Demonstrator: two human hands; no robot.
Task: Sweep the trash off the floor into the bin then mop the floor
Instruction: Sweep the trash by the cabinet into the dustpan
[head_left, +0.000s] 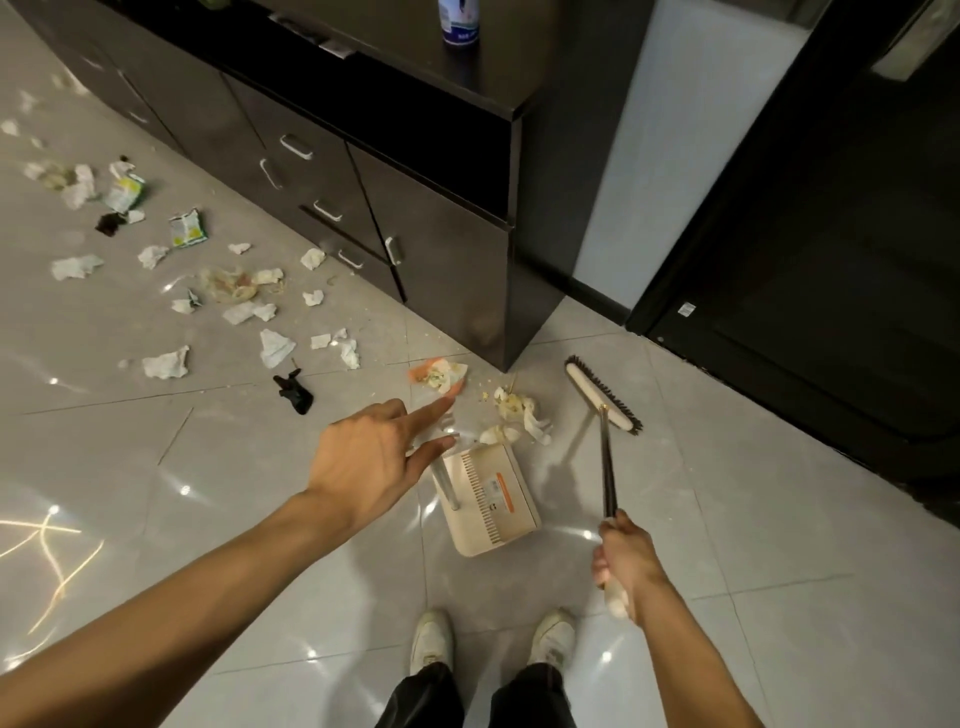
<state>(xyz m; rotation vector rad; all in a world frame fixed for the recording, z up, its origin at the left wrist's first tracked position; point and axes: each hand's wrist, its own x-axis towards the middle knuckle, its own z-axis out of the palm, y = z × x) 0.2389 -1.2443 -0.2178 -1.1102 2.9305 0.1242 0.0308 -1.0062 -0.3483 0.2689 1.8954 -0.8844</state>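
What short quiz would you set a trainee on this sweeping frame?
1. True or false: the right hand grips the broom by its handle.
2. Most trash lies: A) left of the dustpan, along the cabinet; B) right of the broom; C) inside the dustpan.
3. Which hand holds nothing?
Key: 1 true; 2 A; 3 the left hand, fingers straight.
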